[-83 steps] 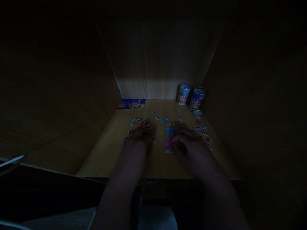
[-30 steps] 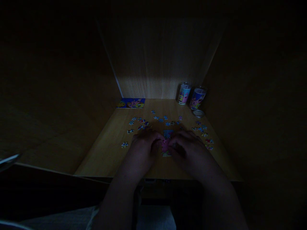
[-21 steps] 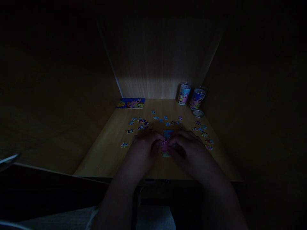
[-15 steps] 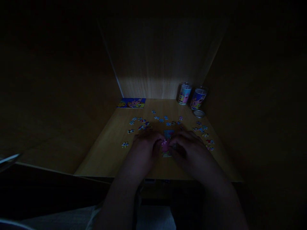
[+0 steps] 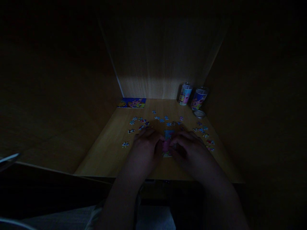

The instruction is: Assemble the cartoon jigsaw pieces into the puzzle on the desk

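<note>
A small joined section of jigsaw puzzle (image 5: 166,146), blue at the top, pink in the middle and greenish at the bottom, lies on the wooden desk (image 5: 105,156) between my hands. My left hand (image 5: 146,144) has its fingers bent, with thumb and forefinger closed at the section's left edge. From the other side, my right hand (image 5: 189,143) closes its fingertips on the right edge. Both hands partly cover the section, and the dim light hides the exact fingertip contact. Loose jigsaw pieces (image 5: 161,120) are scattered beyond my hands.
More loose pieces (image 5: 205,135) lie on the right, and a single piece (image 5: 125,144) on the left. Two printed cans (image 5: 185,95) (image 5: 199,98) stand at the back right beside a round lid (image 5: 199,114). A picture sheet (image 5: 133,103) lies at the back left. Wooden panels enclose the desk.
The pink piece with light lines at my left fingertips, visible earlier, now appears level with the joined section. My hands have barely moved.
</note>
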The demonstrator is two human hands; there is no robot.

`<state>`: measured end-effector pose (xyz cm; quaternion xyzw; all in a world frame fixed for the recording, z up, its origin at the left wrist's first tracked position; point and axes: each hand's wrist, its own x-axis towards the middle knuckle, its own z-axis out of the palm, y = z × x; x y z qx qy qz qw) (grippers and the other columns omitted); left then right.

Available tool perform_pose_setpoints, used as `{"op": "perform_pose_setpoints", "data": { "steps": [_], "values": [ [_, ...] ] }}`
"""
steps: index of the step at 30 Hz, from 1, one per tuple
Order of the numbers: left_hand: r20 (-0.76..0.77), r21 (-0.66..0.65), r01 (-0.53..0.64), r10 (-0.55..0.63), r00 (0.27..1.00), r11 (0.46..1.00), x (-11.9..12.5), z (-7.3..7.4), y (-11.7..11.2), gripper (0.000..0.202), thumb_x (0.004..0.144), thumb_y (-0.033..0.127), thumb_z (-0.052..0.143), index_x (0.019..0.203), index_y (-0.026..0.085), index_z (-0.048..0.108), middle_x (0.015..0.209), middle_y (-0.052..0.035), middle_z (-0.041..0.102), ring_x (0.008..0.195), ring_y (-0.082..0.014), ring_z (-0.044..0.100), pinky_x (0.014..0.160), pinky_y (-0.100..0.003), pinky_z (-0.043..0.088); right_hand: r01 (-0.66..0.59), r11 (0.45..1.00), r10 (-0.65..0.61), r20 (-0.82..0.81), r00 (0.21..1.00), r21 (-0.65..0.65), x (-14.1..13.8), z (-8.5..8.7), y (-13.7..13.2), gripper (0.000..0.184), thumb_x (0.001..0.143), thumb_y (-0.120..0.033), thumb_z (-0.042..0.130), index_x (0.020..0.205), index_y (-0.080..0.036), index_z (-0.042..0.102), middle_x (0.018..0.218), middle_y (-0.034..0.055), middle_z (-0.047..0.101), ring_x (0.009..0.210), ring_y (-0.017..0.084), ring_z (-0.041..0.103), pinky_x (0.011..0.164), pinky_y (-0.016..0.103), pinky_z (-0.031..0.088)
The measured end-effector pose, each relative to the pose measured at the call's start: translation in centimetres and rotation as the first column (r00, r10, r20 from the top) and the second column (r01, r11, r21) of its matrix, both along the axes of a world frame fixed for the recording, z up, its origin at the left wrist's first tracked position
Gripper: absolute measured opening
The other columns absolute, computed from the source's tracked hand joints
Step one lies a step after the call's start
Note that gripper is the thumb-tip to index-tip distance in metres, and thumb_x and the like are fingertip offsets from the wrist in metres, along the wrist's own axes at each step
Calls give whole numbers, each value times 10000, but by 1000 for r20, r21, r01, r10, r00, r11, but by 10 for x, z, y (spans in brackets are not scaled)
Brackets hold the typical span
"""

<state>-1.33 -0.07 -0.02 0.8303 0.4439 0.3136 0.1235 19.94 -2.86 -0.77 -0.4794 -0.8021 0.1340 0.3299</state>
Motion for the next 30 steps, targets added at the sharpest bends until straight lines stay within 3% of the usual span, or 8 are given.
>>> {"op": "perform_pose_setpoints", "data": {
  "steps": [5, 12, 16, 19, 23, 27, 30],
  "values": [
    [-17, -4, 37, -37, 999, 999, 0, 2, 0, 281, 940, -4, 644, 847, 243, 740, 916, -28, 684, 1004, -258, 652, 943, -433, 504, 4, 1000, -4, 14, 1000, 15, 0, -1, 0, 318, 943, -9, 832, 1037, -294, 728, 1106, -12, 728, 1066, 272, 669, 975, 444, 507],
    [-17, 0, 40, -40, 999, 999, -1, 1, -1, 281, 946, 9, 616, 877, 250, 743, 935, -34, 705, 1010, -260, 662, 974, -451, 529, 6, 1000, -6, 23, 1000, 7, 1, -4, 1, 296, 973, -36, 814, 1046, -311, 731, 1124, -18, 724, 1084, 266, 666, 995, 457, 501],
    [97, 20, -112, 109, 989, 994, -3, 1, -1, 234, 986, 64, 586, 1015, 239, 739, 1031, -47, 765, 1046, -270, 688, 996, -470, 545, 7, 1000, -7, 30, 1000, 0, 0, -2, 1, 251, 999, -63, 800, 1047, -295, 718, 1133, -7, 724, 1085, 275, 662, 999, 472, 504],
    [188, -14, -301, 298, 936, 954, -11, 1, 0, 211, 1003, 125, 585, 1069, 237, 750, 1095, -56, 793, 1056, -280, 714, 966, -463, 575, -5, 1000, 5, 2, 1000, 0, 0, 0, 1, 243, 1012, -57, 776, 1041, -289, 711, 1139, -9, 724, 1091, 267, 665, 1002, 470, 504],
    [173, -40, -434, 434, 884, 900, -28, 2, 2, 185, 1016, 195, 590, 1091, 235, 754, 1103, -71, 798, 1030, -300, 734, 927, -471, 595, 1, 1000, -1, -17, 1000, -3, 1, -2, -1, 234, 1016, -70, 776, 1049, -291, 708, 1161, -12, 723, 1101, 267, 662, 1007, 478, 499],
    [56, 26, -468, 466, 883, 883, -46, 3, 4, 193, 1037, 237, 582, 1112, 222, 759, 1119, -105, 788, 1055, -343, 714, 931, -509, 587, -4, 1000, 5, -37, 999, 16, 3, -6, 0, 249, 1006, -43, 744, 1053, -284, 698, 1172, -3, 724, 1101, 270, 660, 1008, 487, 499],
    [26, 50, -412, 411, 911, 910, -49, 1, 5, 198, 1029, 191, 583, 1113, 232, 758, 1128, -96, 785, 1090, -333, 704, 975, -504, 583, 19, 1000, -18, -38, 999, 24, 3, -8, 2, 256, 992, -36, 737, 1057, -281, 698, 1149, 6, 721, 1096, 279, 653, 991, 486, 509]
  ]
}}
